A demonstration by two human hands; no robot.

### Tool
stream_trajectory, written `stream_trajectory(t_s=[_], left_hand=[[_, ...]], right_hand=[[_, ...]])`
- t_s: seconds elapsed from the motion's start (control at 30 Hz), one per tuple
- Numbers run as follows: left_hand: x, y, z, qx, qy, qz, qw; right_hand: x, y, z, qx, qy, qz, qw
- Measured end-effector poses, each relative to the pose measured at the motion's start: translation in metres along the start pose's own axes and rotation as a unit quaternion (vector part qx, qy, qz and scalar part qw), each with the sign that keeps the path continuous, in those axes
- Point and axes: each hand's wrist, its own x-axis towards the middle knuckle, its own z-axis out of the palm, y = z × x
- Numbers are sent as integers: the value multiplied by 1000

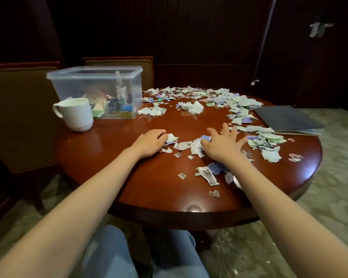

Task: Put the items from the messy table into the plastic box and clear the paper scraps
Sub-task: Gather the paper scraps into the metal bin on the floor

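Note:
Torn paper scraps (pixel 191 146) lie in a small heap between my two hands on the round wooden table (pixel 113 173). My left hand (pixel 149 142) lies palm down, its curled fingertips against the left side of the heap. My right hand (pixel 223 144) has its fingers spread over the scraps on the right side. More scraps (pixel 209 97) are strewn in an arc across the far and right parts of the table. The clear plastic box (pixel 94 77) stands at the far left with a bottle and several small items inside.
A white mug (pixel 74 113) stands in front of the box at the left. A dark folder (pixel 287 119) lies at the table's right edge. Chairs (pixel 20 117) stand behind and left of the table. Small scraps dot the carpet (pixel 249 255) below.

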Motion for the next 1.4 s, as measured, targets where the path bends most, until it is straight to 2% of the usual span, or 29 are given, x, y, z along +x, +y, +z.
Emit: stream_trajectory(t_s=[0.1, 0.2, 0.33, 0.5, 0.6, 0.7, 0.8, 0.9, 0.97, 1.07, 1.13, 1.2, 1.3, 1.4], left_hand=[[-12, 11, 5, -18, -26, 49, 998], [-23, 25, 5, -60, -63, 69, 994], [-45, 46, 3, -109, -133, 53, 984], [-75, 70, 17, 38, -147, 84, 985], [-84, 82, 29, 69, -158, 122, 977], [-82, 89, 36, 93, -130, 122, 980], [-70, 88, 35, 113, -74, 87, 987], [-59, 80, 34, 127, -39, 58, 989], [-53, 74, 32, 134, -24, 41, 990], [-43, 67, 27, 137, -10, 17, 990], [-38, 62, 24, 131, 1, 1, 991], [-36, 57, 24, 126, 11, -14, 992], [-31, 50, 22, 99, 7, -32, 995], [-23, 43, 18, 54, -25, -50, 997]], right_hand=[[5, 8, 10, 11, -55, 29, 998], [14, 3, 12, 86, -47, -29, 995], [11, 2, 8, 299, 27, -45, 953], [14, 20, 4, 415, 140, 19, 899], [15, 29, 4, 394, 176, 32, 902], [12, 34, 4, 314, 180, 36, 931], [10, 36, 8, 205, 110, 47, 971], [8, 33, 10, 156, 44, 42, 986], [7, 29, 9, 176, 37, 10, 984], [3, 18, 5, 285, 26, -43, 957], [0, 13, 3, 362, 55, -49, 929], [-4, 15, 1, 373, 100, -39, 921], [-10, 24, 3, 229, 109, -18, 967], [-20, 19, 10, 87, 16, 2, 996]])
